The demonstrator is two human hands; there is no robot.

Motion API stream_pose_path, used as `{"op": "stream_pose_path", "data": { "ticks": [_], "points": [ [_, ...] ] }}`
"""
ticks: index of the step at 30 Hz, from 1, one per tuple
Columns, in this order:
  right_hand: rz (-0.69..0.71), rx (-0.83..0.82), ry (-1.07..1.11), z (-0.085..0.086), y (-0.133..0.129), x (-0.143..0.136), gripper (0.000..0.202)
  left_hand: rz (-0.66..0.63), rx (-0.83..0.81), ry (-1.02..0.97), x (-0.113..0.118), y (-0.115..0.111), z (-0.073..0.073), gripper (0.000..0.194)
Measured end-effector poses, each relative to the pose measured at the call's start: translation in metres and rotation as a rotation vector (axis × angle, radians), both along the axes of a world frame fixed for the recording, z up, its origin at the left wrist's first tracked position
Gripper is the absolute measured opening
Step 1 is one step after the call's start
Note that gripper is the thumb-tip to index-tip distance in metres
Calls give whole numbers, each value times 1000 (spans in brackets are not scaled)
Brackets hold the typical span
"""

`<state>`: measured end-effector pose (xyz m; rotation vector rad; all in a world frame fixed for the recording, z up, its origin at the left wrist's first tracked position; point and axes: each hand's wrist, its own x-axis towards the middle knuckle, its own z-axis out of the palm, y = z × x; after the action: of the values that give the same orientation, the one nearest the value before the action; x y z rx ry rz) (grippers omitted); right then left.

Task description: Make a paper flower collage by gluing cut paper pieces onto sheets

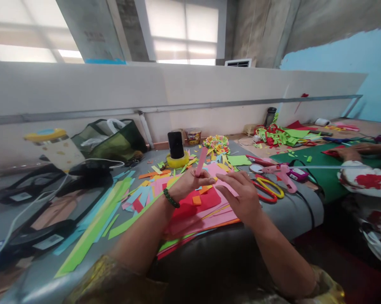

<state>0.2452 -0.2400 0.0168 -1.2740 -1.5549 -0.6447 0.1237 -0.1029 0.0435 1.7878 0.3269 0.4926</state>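
Observation:
Pinched in my left hand [192, 185] is a narrow pink strip [202, 160] of felt or paper that stands up above the fingers. My right hand [245, 197] is just to the right, its fingers stretched out and apart, the tips near the left fingertips. Beneath both hands lie a red sheet [206, 202] and stacked pink sheets [230, 179]. A small orange piece [196, 200] rests on the red sheet. Whether the right fingertips touch anything is not clear.
Scissors with red and yellow handles [272, 189] and a pink glue gun [283, 173] lie at right. A phone [176, 145] stands on a yellow roll [177, 160]. Green strips [97, 226] and a cup [55, 150] are at left. A co-worker's hand [348, 153] works at far right.

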Motion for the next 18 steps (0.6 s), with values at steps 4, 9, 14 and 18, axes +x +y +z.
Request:
{"op": "stream_pose_path", "data": {
  "ticks": [4, 9, 14, 18],
  "points": [
    [104, -100, 190, -3, 25, -1, 17, -43, -2, -4, 2, -1, -3, 42],
    [15, -138, 458, -2, 8, 8, 36, -92, -9, 22, 0, 3, -5, 41],
    [4, -223, 650, -15, -72, 64, 65, 11, -19, 8, -5, 11, -5, 49],
    [128, -709, 935, -58, -151, 101, 72, 22, -133, -62, -6, 13, -2, 57]
  ]
}}
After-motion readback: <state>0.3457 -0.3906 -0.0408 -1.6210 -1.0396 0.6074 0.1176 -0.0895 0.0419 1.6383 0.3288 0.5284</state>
